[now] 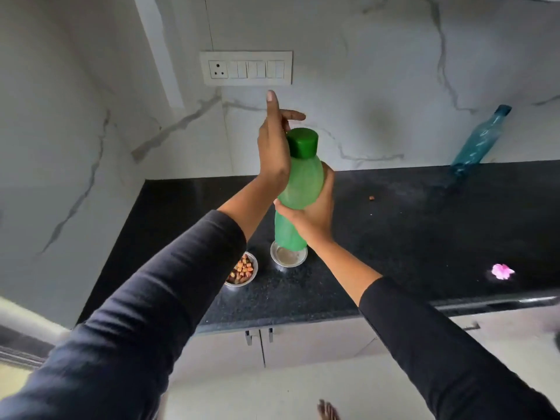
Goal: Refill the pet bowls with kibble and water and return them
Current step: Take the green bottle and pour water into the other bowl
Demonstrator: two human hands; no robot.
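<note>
My right hand (315, 207) grips the middle of a green plastic bottle (303, 183), held upright above the counter. Its dark green cap (303, 142) is on. My left hand (274, 144) rests against the bottle's neck beside the cap, fingers spread and pointing up. Below the bottle stand two small steel bowls on the black counter (394, 237). The left bowl (244, 271) holds brown and orange kibble. The right bowl (289, 257) sits partly behind the bottle's base; whether it holds water is unclear.
A blue bottle (481, 140) leans against the marble wall at the back right. A pink scrap (501, 271) lies near the counter's front right. One stray kibble piece (371, 197) lies mid-counter. A switch panel (246, 68) is on the wall above. Cabinet doors are below.
</note>
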